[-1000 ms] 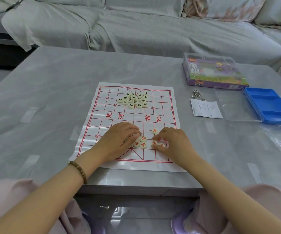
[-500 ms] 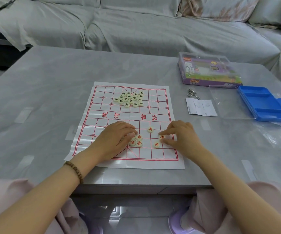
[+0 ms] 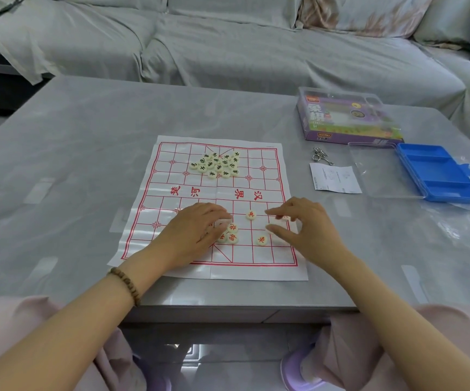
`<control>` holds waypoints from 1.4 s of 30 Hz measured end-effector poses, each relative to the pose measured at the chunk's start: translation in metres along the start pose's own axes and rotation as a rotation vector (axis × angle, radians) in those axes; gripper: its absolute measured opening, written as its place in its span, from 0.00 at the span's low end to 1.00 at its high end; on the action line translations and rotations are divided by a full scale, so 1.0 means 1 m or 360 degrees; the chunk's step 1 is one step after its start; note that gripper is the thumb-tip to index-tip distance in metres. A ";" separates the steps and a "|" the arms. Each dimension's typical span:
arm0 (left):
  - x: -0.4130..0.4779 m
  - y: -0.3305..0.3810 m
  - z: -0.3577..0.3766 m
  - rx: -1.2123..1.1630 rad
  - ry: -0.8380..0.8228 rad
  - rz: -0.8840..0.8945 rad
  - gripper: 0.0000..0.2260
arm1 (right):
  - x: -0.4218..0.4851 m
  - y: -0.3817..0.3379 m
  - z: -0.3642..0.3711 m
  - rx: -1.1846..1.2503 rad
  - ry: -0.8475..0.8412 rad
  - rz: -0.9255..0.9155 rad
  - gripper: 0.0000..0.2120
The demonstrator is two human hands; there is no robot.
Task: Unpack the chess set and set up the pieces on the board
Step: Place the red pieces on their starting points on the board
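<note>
Since the earlier frames, the right hand [image 3: 307, 230] has carried one red piece [image 3: 284, 218] outward, toward the right edge of the board [image 3: 267, 258]. The left hand [image 3: 197, 232] has stayed in place.

Surroundings: the board lies flat on the grey bench [image 3: 73, 136]. A heap of dark pieces [image 3: 218, 165] sits on its far half. To the right of the board are a purple box [image 3: 349, 119], a blue tray [image 3: 437, 173] with a clear lid [image 3: 380, 170] beside it, metal rings [image 3: 320, 156] and a leaflet [image 3: 335, 177]. A covered sofa [image 3: 228, 38] stands behind the bench.

Obstruction: the left hand covers part of the cluster of red pieces [image 3: 232, 232] on the near half. Two single ones lie apart between the hands.

Hands: the left hand lies flat, fingers straight, touching the cluster. The right hand is loosely curled, thumb and forefinger apart. The red piece shows between them, but whether it is gripped cannot be told.
</note>
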State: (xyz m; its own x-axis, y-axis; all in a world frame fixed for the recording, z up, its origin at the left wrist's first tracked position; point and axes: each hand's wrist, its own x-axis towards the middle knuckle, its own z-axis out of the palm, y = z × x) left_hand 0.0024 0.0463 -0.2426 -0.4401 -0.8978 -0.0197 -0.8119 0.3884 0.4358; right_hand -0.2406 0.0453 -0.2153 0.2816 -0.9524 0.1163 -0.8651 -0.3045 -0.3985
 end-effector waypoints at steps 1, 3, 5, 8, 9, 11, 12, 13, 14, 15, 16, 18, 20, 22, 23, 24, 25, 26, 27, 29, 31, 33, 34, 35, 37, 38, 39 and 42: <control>0.000 0.001 0.001 0.0013 0.0005 0.0014 0.19 | -0.003 -0.002 0.001 0.0021 0.0020 -0.0014 0.15; -0.001 0.005 0.002 0.0022 0.0027 0.0058 0.22 | -0.009 -0.004 0.006 -0.0037 -0.0011 -0.0045 0.15; -0.001 0.007 0.005 0.0020 0.0064 0.0114 0.26 | -0.012 -0.003 0.013 -0.0133 -0.0059 -0.0075 0.16; -0.004 0.009 0.010 0.0042 0.0105 0.0213 0.25 | -0.014 -0.003 0.018 -0.0159 -0.0089 -0.0063 0.15; -0.005 0.010 0.011 0.0054 0.0113 0.0256 0.25 | -0.015 -0.003 0.020 -0.0117 -0.0097 -0.0069 0.14; -0.007 0.016 0.012 0.0072 0.0109 0.0348 0.27 | -0.021 0.000 0.020 0.0016 -0.0126 -0.0078 0.13; -0.008 0.019 0.012 0.0070 0.0093 0.0383 0.29 | -0.025 0.002 0.018 0.0055 -0.0156 -0.0081 0.12; -0.009 0.022 0.013 0.0063 0.0066 0.0412 0.30 | -0.028 0.006 0.015 0.0067 -0.0182 -0.0087 0.11; -0.010 0.025 0.015 0.0064 0.0040 0.0447 0.30 | -0.032 0.012 0.011 0.0067 -0.0201 -0.0089 0.11; -0.011 0.028 0.017 0.0073 0.0020 0.0489 0.29 | -0.035 0.017 0.007 0.0078 -0.0216 -0.0080 0.11; -0.012 0.032 0.020 0.0093 0.0002 0.0535 0.28 | -0.039 0.023 0.002 0.0107 -0.0225 -0.0061 0.11; -0.012 0.040 0.027 0.0161 -0.0070 0.0614 0.26 | -0.046 0.033 -0.004 0.0187 -0.0235 -0.0005 0.10; -0.013 0.047 0.033 0.0219 -0.0180 0.0645 0.25 | -0.051 0.040 -0.006 0.0234 -0.0232 0.0013 0.10; -0.013 0.049 0.035 0.0252 -0.0224 0.0644 0.26 | -0.055 0.042 -0.005 0.0263 -0.0223 0.0013 0.12; -0.013 0.049 0.036 0.0257 -0.0222 0.0639 0.26 | -0.056 0.042 -0.004 0.0272 -0.0213 0.0015 0.13; -0.013 0.049 0.036 0.0254 -0.0223 0.0636 0.26 | -0.056 0.042 -0.002 0.0277 -0.0196 0.0023 0.14; -0.013 0.048 0.036 0.0249 -0.0229 0.0637 0.26 | -0.056 0.041 -0.001 0.0280 -0.0174 0.0039 0.14; -0.013 0.048 0.037 0.0245 -0.0237 0.0639 0.25 | -0.057 0.040 0.001 0.0285 -0.0147 0.0059 0.14; -0.014 0.047 0.038 0.0239 -0.0238 0.0639 0.25 | -0.058 0.038 0.003 0.0290 -0.0119 0.0074 0.14; -0.015 0.045 0.040 0.0230 -0.0226 0.0641 0.24 | -0.059 0.035 0.007 0.0288 -0.0082 0.0073 0.12; -0.016 0.044 0.043 0.0238 -0.0217 0.0644 0.23 | -0.059 0.033 0.009 0.0296 -0.0093 0.0064 0.10; -0.016 0.043 0.044 0.0230 -0.0211 0.0642 0.23 | -0.059 0.035 0.008 0.0362 -0.0128 0.0061 0.08; -0.016 0.043 0.045 0.0221 -0.0205 0.0642 0.22 | -0.059 0.038 0.007 0.0401 -0.0153 0.0060 0.08; -0.016 0.043 0.045 0.0213 -0.0196 0.0646 0.22 | -0.059 0.040 0.005 0.0434 -0.0181 0.0058 0.08; -0.016 0.042 0.045 0.0211 -0.0181 0.0653 0.22 | -0.060 0.045 0.003 0.0480 -0.0230 0.0063 0.09; -0.017 0.042 0.045 0.0212 -0.0176 0.0655 0.21 | -0.060 0.047 0.002 0.0498 -0.0240 0.0066 0.09; -0.017 0.042 0.045 0.0209 -0.0171 0.0657 0.21 | -0.060 0.048 0.002 0.0510 -0.0243 0.0065 0.09; -0.016 0.042 0.045 0.0199 -0.0167 0.0660 0.21 | -0.059 0.049 0.002 0.0511 -0.0245 0.0061 0.10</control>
State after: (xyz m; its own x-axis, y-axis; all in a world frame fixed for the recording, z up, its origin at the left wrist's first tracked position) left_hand -0.0421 0.0868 -0.2646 -0.7694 -0.6375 0.0400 -0.5960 0.7390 0.3142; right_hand -0.2986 0.0871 -0.2438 0.3317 -0.9428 -0.0329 -0.7086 -0.2260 -0.6684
